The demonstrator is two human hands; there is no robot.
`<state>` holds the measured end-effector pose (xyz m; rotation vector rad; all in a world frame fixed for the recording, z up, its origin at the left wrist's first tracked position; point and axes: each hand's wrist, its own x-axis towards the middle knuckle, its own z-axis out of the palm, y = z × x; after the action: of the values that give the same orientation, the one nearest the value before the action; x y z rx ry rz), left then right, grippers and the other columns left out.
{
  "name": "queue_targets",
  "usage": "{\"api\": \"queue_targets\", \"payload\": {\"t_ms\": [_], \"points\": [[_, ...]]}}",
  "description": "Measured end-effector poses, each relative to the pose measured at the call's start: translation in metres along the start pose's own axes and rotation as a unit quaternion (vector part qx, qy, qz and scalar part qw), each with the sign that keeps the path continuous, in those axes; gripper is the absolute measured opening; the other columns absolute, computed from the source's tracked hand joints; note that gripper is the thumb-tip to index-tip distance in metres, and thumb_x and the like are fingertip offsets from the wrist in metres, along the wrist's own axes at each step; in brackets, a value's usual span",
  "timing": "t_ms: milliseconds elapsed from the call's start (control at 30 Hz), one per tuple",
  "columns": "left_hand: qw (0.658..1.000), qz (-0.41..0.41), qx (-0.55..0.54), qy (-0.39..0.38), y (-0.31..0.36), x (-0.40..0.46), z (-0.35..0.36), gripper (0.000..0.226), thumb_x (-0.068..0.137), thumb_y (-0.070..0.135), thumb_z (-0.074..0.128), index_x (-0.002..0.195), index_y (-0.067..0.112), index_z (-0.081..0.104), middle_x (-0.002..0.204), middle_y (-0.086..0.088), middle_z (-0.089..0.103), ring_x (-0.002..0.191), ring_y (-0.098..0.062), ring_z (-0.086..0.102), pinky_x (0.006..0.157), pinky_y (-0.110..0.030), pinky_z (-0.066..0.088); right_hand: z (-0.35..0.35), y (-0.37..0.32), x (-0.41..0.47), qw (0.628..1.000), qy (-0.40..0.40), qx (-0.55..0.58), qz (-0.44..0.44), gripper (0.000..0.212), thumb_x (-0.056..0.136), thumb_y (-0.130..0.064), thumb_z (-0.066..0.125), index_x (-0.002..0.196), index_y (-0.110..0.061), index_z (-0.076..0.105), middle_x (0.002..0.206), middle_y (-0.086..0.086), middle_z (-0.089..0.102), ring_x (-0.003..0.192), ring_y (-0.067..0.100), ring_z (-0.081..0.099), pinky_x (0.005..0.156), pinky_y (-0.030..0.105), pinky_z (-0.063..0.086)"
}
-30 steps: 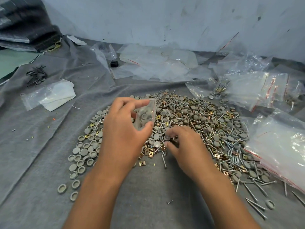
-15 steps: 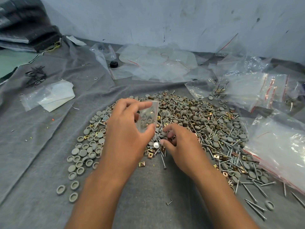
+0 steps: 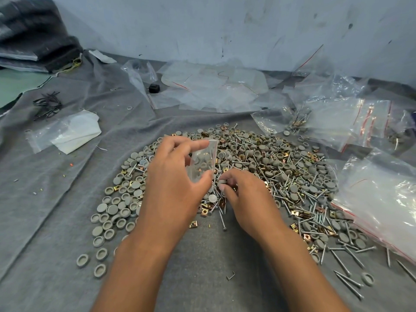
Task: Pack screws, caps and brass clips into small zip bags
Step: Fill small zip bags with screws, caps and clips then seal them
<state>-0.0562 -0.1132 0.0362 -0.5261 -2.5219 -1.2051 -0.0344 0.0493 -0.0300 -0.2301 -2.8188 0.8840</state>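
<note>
Clearly much remains: from the head view, the left hand (image 3: pixel 173 183) pinches a small zip bag (image 3: pixel 202 162) already holding some caps, the right hand (image 3: pixel 245 197) pinches a cap from the heap (image 3: pixel 281 176), and filled bags (image 3: pixel 315 118) lie toward two o'clock.

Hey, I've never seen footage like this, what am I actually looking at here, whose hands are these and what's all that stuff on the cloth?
No machine here: these are a person's own two bare hands, filmed by a camera worn on their head, looking forward and down. On the grey cloth lies a pile of grey caps, screws and brass clips. Empty zip bags lie by the wall, and more clear bags on the right. The left hand pinches a small zip bag, already holding some parts, between thumb and fingers. The right hand has a grey cap at its fingertips, right beside that bag.
</note>
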Motion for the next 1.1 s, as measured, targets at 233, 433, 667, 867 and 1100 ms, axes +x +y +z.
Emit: {"api": "queue_targets", "payload": {"t_ms": [233, 433, 667, 867, 1100], "points": [[1.000, 0.000, -0.010, 0.005, -0.001, 0.001, -0.003, 0.048, 0.080, 0.020, 0.081, 0.124, 0.031, 0.067, 0.110, 0.016, 0.052, 0.092, 0.002, 0.054, 0.081, 0.000, 0.034, -0.013, 0.009, -0.001, 0.995, 0.075, 0.001, 0.069, 0.012, 0.100, -0.042, 0.056, 0.101, -0.030, 0.055, 0.095, -0.014, 0.059, 0.087, 0.011, 0.057, 0.072, 0.034, 0.046], [1.000, 0.000, -0.009, 0.003, -0.001, 0.000, -0.004, 0.048, 0.080, 0.021, 0.081, 0.126, 0.031, 0.067, 0.112, 0.016, 0.051, 0.093, 0.002, 0.054, 0.082, 0.000, 0.035, -0.013, 0.000, -0.010, 0.999, -0.007, -0.021, 0.038, 0.026, 0.091, -0.048, 0.067, 0.112, -0.038, 0.054, 0.110, -0.013, 0.048, 0.106, 0.009, 0.047, 0.087, 0.031, 0.045], [1.000, 0.006, -0.001, 0.007, -0.001, 0.000, -0.002, 0.049, 0.079, 0.020, 0.081, 0.125, 0.032, 0.067, 0.111, 0.015, 0.052, 0.093, 0.001, 0.054, 0.082, 0.000, 0.034, 0.000, -0.008, -0.017, 0.995, -0.031, -0.091, 0.000, 0.031, 0.094, -0.052, 0.062, 0.122, -0.041, 0.056, 0.109, -0.014, 0.046, 0.110, 0.009, 0.046, 0.076, 0.028, 0.035], [1.000, 0.008, 0.002, 0.005, -0.001, 0.000, -0.001, 0.050, 0.080, 0.020, 0.081, 0.126, 0.031, 0.067, 0.111, 0.015, 0.051, 0.093, 0.002, 0.053, 0.082, 0.000, 0.033, 0.006, -0.015, -0.011, 0.995, -0.004, -0.087, 0.043, 0.024, 0.102, -0.050, 0.048, 0.112, -0.037, 0.065, 0.101, -0.010, 0.051, 0.104, 0.015, 0.049, 0.073, 0.031, 0.031], [1.000, 0.009, 0.001, 0.006, -0.002, 0.000, 0.000, 0.048, 0.078, 0.019, 0.081, 0.124, 0.029, 0.068, 0.111, 0.014, 0.052, 0.092, -0.002, 0.055, 0.081, -0.001, 0.035, 0.005, -0.018, -0.010, 0.990, -0.018, -0.132, 0.049, 0.021, 0.100, -0.039, 0.049, 0.101, -0.030, 0.068, 0.105, -0.005, 0.062, 0.102, 0.021, 0.055, 0.070, 0.032, 0.035]]}}
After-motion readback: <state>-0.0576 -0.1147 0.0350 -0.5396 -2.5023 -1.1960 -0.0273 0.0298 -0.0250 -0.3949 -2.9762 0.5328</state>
